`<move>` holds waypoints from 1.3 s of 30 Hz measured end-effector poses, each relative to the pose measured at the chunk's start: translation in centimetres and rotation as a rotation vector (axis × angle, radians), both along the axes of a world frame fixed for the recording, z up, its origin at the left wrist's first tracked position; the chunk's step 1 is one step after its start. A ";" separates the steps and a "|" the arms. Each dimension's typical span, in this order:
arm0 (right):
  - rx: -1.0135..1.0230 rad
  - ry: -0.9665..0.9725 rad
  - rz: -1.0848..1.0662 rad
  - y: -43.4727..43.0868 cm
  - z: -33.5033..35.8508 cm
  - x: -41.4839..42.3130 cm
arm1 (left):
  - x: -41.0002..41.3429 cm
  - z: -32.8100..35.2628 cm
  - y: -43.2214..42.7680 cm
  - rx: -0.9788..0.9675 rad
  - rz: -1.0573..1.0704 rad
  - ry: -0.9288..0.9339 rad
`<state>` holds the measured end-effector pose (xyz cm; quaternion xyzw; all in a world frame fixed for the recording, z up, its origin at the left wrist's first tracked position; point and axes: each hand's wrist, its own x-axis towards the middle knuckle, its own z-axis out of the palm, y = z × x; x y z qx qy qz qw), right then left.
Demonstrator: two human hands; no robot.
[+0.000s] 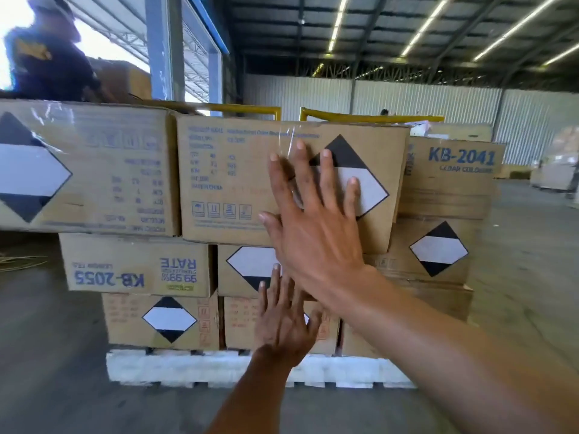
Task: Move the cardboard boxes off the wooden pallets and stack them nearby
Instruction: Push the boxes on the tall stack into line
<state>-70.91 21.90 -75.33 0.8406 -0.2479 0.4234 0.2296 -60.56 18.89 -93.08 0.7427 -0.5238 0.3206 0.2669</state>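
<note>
Head view is showing the right hand (313, 220), fingers (329, 183) spread wide and holding nothing, hovering at the top-row brown cardboard box with a diamond label (238, 183), probably to seat a grip, the left hand (285, 321) hovering open-fingered below, boxes sitting on the pale wooden pallet (188, 368).

Blue print on the right-hand box (451, 189) reads "KB-2041", with "CEDAR COLOUR" beneath, its end blurred. The lower left box (125, 255) has its print upside down: "KB-2055", "RATE", "99.99%". The middle top box (238, 183) carries a printed table, too blurred to read.
</note>
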 end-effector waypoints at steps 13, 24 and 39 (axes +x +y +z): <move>-0.151 0.027 -0.263 -2.7 -0.3 0.9 | 2.4 -4.0 -3.1 0.019 -0.170 0.204; -0.136 0.022 -0.182 -6.6 0.0 2.4 | 4.5 -3.6 -4.5 0.117 -0.177 0.191; -0.030 0.080 -0.207 -10.8 0.5 5.3 | 6.8 -1.6 -6.1 0.263 -0.181 0.190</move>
